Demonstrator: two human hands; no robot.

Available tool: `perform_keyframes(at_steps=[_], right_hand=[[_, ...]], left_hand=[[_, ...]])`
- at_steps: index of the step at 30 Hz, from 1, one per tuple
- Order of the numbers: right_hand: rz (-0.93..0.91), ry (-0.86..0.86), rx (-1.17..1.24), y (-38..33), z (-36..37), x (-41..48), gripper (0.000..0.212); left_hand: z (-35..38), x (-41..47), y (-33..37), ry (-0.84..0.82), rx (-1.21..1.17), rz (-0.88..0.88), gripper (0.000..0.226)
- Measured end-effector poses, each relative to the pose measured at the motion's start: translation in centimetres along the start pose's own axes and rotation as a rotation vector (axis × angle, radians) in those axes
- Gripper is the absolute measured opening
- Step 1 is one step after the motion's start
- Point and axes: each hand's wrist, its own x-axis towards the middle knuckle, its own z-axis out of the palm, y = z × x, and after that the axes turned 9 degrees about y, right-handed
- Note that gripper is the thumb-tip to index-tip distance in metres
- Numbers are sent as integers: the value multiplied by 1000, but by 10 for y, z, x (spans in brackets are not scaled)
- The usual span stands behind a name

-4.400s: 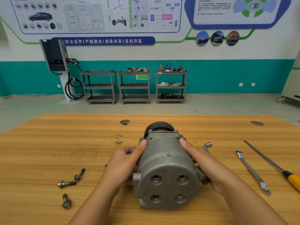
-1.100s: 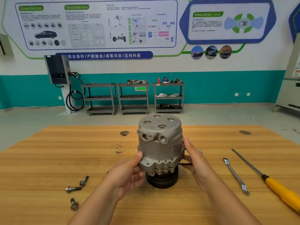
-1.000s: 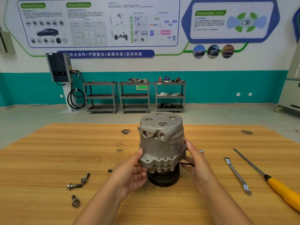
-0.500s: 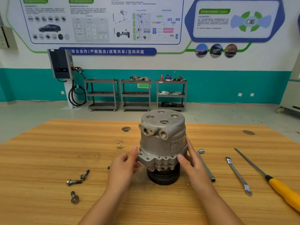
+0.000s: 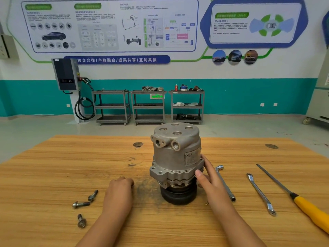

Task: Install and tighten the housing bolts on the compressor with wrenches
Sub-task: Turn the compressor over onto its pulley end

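Scuffed wooden workbench (image 5: 53,166); compressor (image 5: 176,157) upright on pulley (image 5: 178,196); right hand (image 5: 211,180) flat against its side; left hand (image 5: 119,191) curled on bench, grip indeterminable. Carts (image 5: 148,106) along teal wall (image 5: 249,95).

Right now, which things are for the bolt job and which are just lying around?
For the job:
compressor
three loose bolts
L-shaped socket wrench
flat wrench

Just lying about:
yellow-handled screwdriver
shelf carts by the wall
wall charger
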Motion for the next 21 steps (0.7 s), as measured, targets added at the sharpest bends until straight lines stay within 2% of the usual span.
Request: perform_keyframes(at_steps=[3,8,13,15,17,21], right_hand=[[6,7,-1,0,1,1,53],[16,12,-1,2,1,2,45],[27,12,-11,5,1,3,43],[32,12,-16,6,1,3,43],[34,8,-13,6,0,4,43],[42,1,-6,8,-1,5,46]], left_hand=[[-6,0,6,60,-130,-6,25],[-45,0,32,418,-603,-32,23],[-94,-1,63,606,-1012,-9,25],[-112,1,75,596,-1195,-12,29],[-123,5,86,505,-1353,-35,30],[-132,15,103,367,-1366,-7,21]])
